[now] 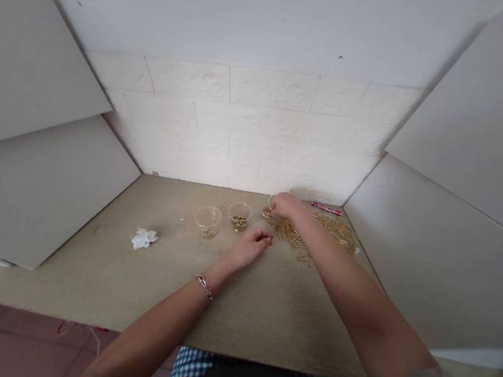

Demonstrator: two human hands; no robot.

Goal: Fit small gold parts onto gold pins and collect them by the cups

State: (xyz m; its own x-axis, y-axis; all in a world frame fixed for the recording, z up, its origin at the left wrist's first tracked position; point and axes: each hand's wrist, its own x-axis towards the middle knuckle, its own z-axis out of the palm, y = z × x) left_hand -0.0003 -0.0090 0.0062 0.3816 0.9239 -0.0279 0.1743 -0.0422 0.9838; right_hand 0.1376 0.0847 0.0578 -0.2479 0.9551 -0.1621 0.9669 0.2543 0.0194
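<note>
While the right hand [288,205] is at the rightmost cup [269,207], just beyond the left hand [252,244] and left of the gold pins [289,235], both sets of fingers look curled, can't tell gap or hold

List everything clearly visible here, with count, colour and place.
Cups: three, transparent, table's back middle
Small pieces: several, gold, in cups
Rods: many, gold, table's right
Tube: one, red, back right
Crumpled tissue: one, white, table's left
Table: one, tan, centre
Wall: one, white, behind
Panels: four, pale grey, two each side
Floor: one, pinkish, lower left
Checked cloth: one, blue-white, bottom
Bracelet: one, silver, left wrist
Left hand: one, near middle cup
Right hand: one, at rightmost cup
</note>
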